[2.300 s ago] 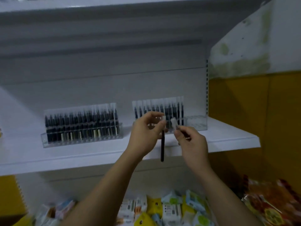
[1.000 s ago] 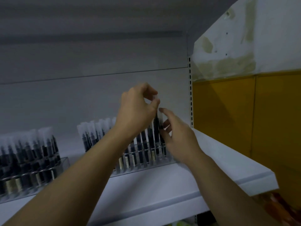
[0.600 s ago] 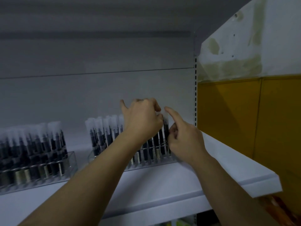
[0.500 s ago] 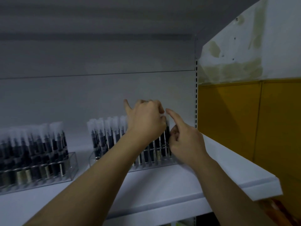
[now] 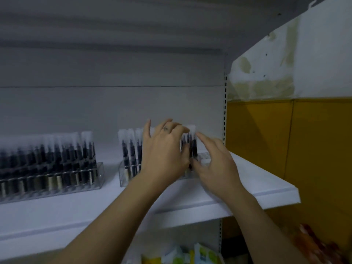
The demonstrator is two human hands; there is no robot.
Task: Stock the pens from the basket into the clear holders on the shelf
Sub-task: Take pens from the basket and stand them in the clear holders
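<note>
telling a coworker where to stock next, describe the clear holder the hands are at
On the white shelf board, two clear plastic pen holders stand side by side. It is the right-hand holder, nearer the yellow wall, behind the left hand and right hand. Unlike the left-hand holder, full of black white-capped pens, its right end stands empty.

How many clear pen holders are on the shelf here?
2. The left holder stands at the left of the shelf; the right holder stands mid-shelf, partly hidden behind the left hand and right hand.
</note>
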